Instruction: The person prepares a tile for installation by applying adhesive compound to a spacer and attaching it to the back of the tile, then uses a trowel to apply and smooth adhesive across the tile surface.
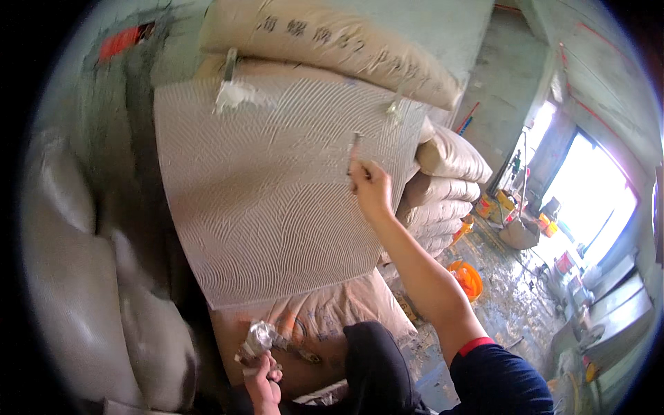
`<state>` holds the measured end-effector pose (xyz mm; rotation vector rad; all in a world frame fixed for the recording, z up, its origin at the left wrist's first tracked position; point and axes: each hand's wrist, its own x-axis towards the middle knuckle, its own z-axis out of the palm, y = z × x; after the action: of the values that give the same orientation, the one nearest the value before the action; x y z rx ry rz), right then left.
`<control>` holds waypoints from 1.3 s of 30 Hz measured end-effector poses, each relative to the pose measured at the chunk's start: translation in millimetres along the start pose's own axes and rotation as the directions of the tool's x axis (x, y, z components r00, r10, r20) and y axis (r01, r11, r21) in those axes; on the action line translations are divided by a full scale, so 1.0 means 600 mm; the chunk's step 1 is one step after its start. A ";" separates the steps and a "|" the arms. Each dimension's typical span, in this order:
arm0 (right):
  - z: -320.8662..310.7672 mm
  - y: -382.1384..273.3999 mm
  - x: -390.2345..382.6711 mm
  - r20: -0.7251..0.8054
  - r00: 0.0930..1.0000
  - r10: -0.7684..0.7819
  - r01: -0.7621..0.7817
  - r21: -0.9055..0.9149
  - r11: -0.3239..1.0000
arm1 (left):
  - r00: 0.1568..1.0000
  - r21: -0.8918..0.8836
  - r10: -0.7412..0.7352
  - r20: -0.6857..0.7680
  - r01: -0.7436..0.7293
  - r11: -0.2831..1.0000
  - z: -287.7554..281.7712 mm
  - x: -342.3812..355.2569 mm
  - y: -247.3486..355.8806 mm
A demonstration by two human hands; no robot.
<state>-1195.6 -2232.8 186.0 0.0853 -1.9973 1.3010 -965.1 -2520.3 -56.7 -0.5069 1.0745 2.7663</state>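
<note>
A large tile panel (277,187) leans tilted against stacked sacks, its face coated in grey adhesive combed into curved ridges. Over its upper part, my right hand (372,185) pinches a thin, narrow strip-like piece (356,146); whether that piece touches the adhesive I cannot tell. Lower down, my left hand (264,384) is closed around the handle of a tool (260,337) with a shiny, pale-smeared end. At the panel's top edge a narrow metal strip (231,63) sticks up above a white dab (238,95). Another white dab (393,109) lies farther right.
Filled paper sacks (332,41) lie behind and above the panel, with more stacked at its right (443,187). One sack (325,311) lies beneath it. Bulky sacks (76,297) stand at left. An orange bucket (466,280) sits on the littered floor (498,304), near a bright window (588,187).
</note>
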 end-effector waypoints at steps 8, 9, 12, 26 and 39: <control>0.001 0.061 -0.215 0.577 0.798 0.175 -0.207 -0.011 0.978 | 0.998 -0.147 0.065 0.018 -0.062 0.987 -0.022 -0.001 -0.018; 0.021 0.055 -0.259 0.656 0.727 0.200 -0.145 -0.139 0.980 | 0.991 -0.173 0.133 0.000 -0.130 0.976 -0.035 -0.015 0.002; 0.076 0.049 -0.390 0.817 0.559 0.140 0.076 -0.218 0.973 | 0.938 -0.060 0.310 -0.154 -0.322 0.945 -0.096 -0.051 0.040; 0.143 0.201 -0.504 0.856 0.478 0.197 0.239 -0.343 0.909 | 0.937 0.033 0.007 -0.349 0.004 0.999 -0.082 0.022 -0.023; 0.153 0.221 -0.505 0.871 0.059 0.487 -0.620 -0.351 0.702 | 0.920 -0.014 0.035 -0.390 -0.044 0.999 -0.108 0.061 -0.046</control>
<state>-1081.9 -2341.1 -119.1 0.1575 -3.1857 2.2477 -975.9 -2543.9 -132.0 -1.0888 1.1352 2.7817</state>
